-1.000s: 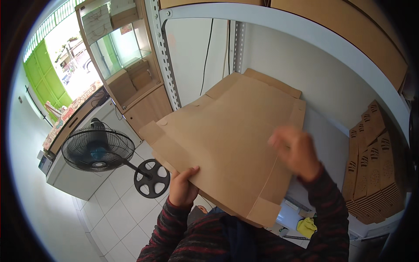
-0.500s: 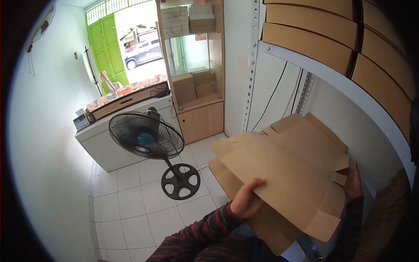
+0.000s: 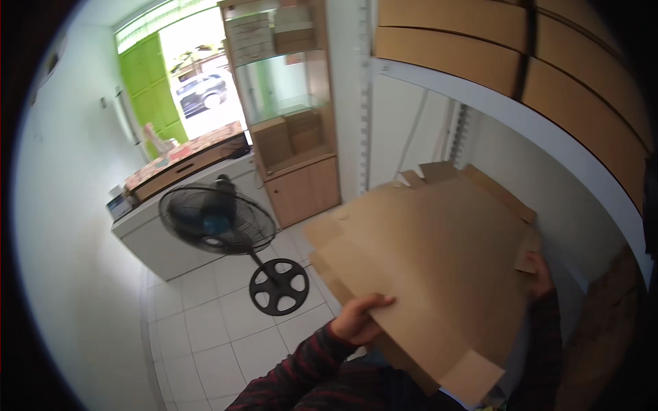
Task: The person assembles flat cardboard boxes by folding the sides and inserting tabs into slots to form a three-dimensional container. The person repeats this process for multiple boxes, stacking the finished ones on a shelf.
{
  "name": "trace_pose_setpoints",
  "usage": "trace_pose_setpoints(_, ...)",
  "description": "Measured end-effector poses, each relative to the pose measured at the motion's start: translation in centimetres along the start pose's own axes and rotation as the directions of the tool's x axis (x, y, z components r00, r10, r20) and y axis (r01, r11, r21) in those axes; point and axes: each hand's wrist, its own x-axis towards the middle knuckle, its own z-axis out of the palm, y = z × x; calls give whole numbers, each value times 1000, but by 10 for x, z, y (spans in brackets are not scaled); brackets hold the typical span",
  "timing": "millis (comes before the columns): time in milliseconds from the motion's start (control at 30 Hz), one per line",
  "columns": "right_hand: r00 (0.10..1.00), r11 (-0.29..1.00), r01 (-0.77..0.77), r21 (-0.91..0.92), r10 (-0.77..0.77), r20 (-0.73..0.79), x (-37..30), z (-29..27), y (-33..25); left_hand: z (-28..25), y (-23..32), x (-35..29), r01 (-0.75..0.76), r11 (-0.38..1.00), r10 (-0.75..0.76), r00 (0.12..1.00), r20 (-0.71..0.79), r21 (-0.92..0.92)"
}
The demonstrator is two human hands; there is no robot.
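Note:
Flat brown cardboard box blanks (image 3: 418, 253), with folded flaps and cut tabs along their edges, lie tilted in front of me. At least two layers show, one under the other. My left hand (image 3: 356, 320) grips the near left edge, its thumb on top and its other fingers underneath. At the right edge my right hand (image 3: 541, 275) holds the cardboard beside a small side flap, with part of its fingers hidden. Both of my forearms wear dark sleeves with red stripes.
A black standing fan (image 3: 216, 218) is on the tiled floor at left, before a white counter (image 3: 185, 236). Behind stands a glass display cabinet (image 3: 301, 185). Stacked brown boxes (image 3: 445, 56) fill a white metal shelf (image 3: 480, 103) at upper right.
The cardboard has shifted left and slightly down in view with my left hand. My right hand has closed in on the right edge. The whole view has turned a little.

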Motion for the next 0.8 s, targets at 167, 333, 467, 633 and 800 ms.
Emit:
trace_pose_setpoints(167, 992, 990, 124, -70, -126, -22, 8, -1, -21, 2, -3, -7, -11, 969, 70, 971, -230, 246)
trace_pose_setpoints(333, 881, 868, 452, -207, -471, -52, -21, 25, -61, -18, -18, -3, 30, 986, 17, 958, -286, 161)
trace_pose_setpoints(467, 832, 826, 550, -125, -555, -7, -58, 20, -87, -30, -37, 8, -51, 964, 122, 956, -266, 261)
trace_pose_setpoints(633, 926, 929, 371, -22, -371, -66, -43, -15, -81, -30, -39, 9, -102, 820, 263, 941, -214, 563)
trace_pose_setpoints(800, 944, 831, 215, -512, -312, -110, -17, -31, -29, -32, -28, 4, -87, 813, 264, 936, -232, 576)
